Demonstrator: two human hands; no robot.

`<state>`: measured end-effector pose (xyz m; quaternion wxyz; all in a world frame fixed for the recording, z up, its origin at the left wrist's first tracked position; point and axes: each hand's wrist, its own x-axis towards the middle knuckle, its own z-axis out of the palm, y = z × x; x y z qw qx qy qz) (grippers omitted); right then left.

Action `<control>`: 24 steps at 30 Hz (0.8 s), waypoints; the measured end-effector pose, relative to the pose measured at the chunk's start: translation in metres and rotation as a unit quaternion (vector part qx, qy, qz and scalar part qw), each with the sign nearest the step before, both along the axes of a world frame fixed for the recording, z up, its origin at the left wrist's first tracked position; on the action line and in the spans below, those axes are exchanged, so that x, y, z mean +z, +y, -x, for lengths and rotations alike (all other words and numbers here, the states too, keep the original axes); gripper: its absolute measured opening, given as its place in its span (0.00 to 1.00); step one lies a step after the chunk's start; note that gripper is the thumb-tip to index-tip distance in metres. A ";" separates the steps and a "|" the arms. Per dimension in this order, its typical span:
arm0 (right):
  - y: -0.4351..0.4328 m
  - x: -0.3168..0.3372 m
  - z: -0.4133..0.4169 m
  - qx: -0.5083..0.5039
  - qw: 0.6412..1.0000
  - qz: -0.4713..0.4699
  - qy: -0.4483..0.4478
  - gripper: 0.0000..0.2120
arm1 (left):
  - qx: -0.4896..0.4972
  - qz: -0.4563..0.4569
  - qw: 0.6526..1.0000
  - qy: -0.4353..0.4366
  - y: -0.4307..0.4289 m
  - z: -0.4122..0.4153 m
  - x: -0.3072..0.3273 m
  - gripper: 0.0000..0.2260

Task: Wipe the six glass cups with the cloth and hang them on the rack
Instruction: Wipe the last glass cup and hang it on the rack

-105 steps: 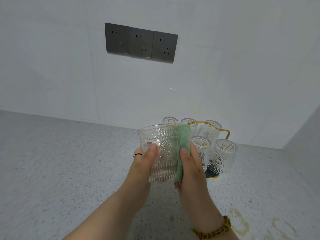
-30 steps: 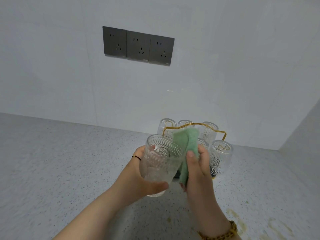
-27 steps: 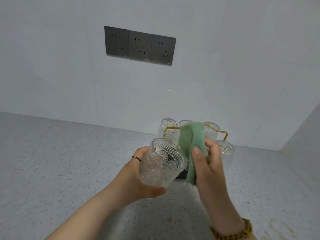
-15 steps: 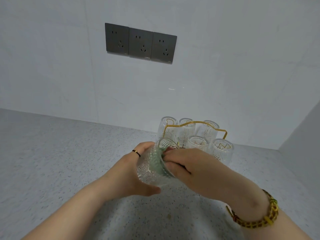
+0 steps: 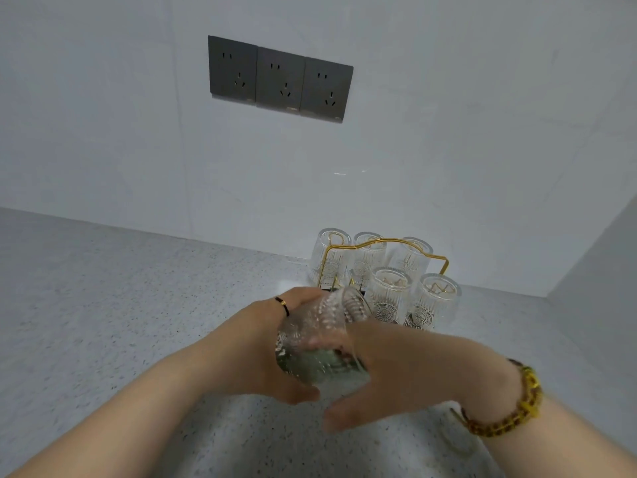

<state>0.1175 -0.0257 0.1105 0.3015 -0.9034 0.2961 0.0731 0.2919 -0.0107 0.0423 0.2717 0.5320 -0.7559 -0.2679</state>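
Left hand (image 5: 262, 343) wraps fingers and thumb round glass cup (image 5: 320, 326) — cup tilted, held above counter (image 5: 103, 305), just in front of rack (image 5: 379, 241). Right hand (image 5: 406, 370) has fingers inside cup, gripping green cloth (image 5: 322, 369) — thumb outside. Five cups (image 5: 389, 294) hang inverted on rack.

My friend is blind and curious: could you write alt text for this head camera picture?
A left hand grips a tilted glass cup while the right hand presses a green cloth inside it. Behind, five cups hang upside down on a gold rack on a speckled counter, below three wall sockets.
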 end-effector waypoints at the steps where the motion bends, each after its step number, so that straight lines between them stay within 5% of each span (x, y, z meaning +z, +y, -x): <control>1: 0.000 -0.004 -0.003 -0.005 1.000 0.001 0.001 0.22 | -0.008 0.000 1.000 -0.009 0.000 0.001 0.001 0.38; 10: -0.015 -0.017 -0.015 -0.024 1.000 -0.003 0.009 0.16 | -0.029 -0.047 0.998 -0.001 -0.008 -0.008 0.001 0.33; 13: -0.022 -0.024 -0.015 -0.107 0.988 -0.067 -0.084 0.09 | -0.013 -0.098 0.991 0.086 -0.015 -0.011 -0.006 0.29; 16: -0.024 -0.037 -0.011 -0.214 0.926 -0.222 -0.217 0.07 | 0.023 -0.089 0.981 0.171 -0.015 -0.016 -0.015 0.29; 21: -0.025 -0.053 -0.016 -0.378 0.727 -0.430 -0.379 0.03 | 0.053 -0.050 0.968 0.242 -0.001 -0.012 -0.031 0.39; 24: -0.024 -0.057 -0.021 -0.355 0.704 -0.465 -0.403 0.15 | 0.096 -0.012 0.942 0.320 -0.002 -0.009 -0.032 0.36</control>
